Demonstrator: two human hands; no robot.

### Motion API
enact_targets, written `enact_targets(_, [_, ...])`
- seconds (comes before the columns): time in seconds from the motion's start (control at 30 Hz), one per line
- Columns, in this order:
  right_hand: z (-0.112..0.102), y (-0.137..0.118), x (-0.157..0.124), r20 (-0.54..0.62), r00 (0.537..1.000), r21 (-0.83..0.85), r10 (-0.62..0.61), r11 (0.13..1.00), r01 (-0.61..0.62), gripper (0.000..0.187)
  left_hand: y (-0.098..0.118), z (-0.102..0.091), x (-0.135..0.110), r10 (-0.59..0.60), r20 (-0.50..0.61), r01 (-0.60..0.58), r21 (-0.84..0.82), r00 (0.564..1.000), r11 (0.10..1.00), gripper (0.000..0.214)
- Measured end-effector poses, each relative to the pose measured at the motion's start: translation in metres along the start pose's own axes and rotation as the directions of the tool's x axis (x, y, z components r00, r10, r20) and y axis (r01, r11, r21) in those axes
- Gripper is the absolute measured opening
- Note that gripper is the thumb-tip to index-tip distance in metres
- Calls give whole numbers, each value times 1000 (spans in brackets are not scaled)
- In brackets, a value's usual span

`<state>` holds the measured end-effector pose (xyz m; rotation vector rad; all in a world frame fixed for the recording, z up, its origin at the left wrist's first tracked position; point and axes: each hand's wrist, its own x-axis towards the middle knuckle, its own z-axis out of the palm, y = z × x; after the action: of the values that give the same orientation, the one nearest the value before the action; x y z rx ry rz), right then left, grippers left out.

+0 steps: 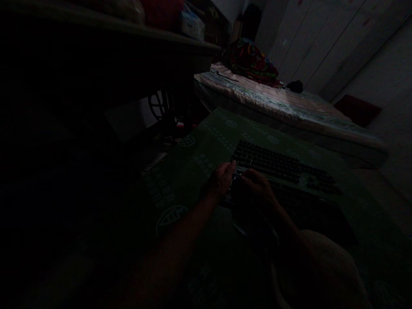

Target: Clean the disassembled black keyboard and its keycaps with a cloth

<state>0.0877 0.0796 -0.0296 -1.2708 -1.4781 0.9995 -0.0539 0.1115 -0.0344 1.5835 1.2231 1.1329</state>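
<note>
The room is very dark. A black keyboard (pixel 283 165) lies on a green printed mat (pixel 199 154) on the floor. My left hand (pixel 222 180) rests at the keyboard's near left corner, fingers curled against its edge. My right hand (pixel 259 186) lies just beside it over the keyboard's near edge, fingers bent down onto the keys. Whether either hand grips anything is lost in the dark. My bare knee (pixel 318 266) shows at the lower right.
A low mattress (pixel 289 107) with a pale cover lies beyond the mat, a bundle of colourful cloth (pixel 252 60) at its far end. A dark table (pixel 128 38) with a treadle wheel (pixel 161 105) beneath stands at the left. A red cushion (pixel 357 109) lies by the wall.
</note>
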Motion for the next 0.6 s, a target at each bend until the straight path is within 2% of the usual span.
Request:
enact_targets(0.1, [3, 3, 5, 13, 1000, -16, -13, 1000, 13, 22, 1, 0, 0, -2, 0, 2, -4, 1000, 1000, 40])
enact_targets(0.27, [6, 12, 13, -52, 998, -93, -45, 995, 40, 21, -1, 0, 1, -11, 0, 11, -15, 1000, 1000, 40])
enact_targets(0.37, [6, 12, 14, -53, 997, -109, -50, 993, 43, 20, -3, 0, 1, -23, -5, 23, -22, 1000, 1000, 41])
enact_targets(0.6, [5, -9, 1, 18, 998, 25, 65, 998, -65, 23, -4, 1, 2, -59, -9, 59, -35, 998, 998, 48])
